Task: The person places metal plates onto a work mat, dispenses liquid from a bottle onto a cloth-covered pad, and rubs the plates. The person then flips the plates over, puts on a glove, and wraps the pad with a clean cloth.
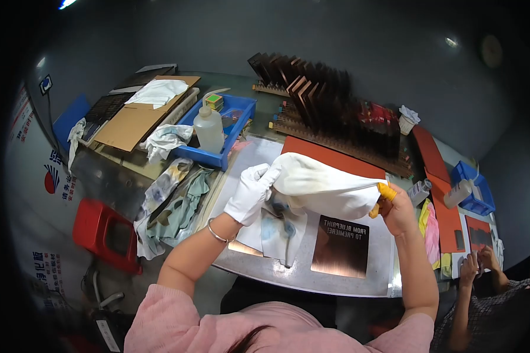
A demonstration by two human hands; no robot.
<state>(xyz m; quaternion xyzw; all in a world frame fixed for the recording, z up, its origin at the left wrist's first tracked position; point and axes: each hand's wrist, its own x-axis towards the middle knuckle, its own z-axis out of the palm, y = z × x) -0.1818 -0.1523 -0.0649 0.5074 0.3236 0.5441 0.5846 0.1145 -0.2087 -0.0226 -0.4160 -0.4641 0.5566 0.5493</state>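
A white cloth with faint grey smudges is stretched between my hands above the table. My left hand, in a white glove, pinches its left end. My right hand, with yellow finger covers on some fingertips, grips the right end. Below the cloth lies a dark coppery plate with mirrored lettering along its top. A crumpled, blue-stained rag rests left of the plate, partly hidden by the held cloth.
A blue tray holds a plastic bottle. Racks of dark plates stand at the back. Rags hang at the left, above a red stool. At right, another person's hands work near an orange mat.
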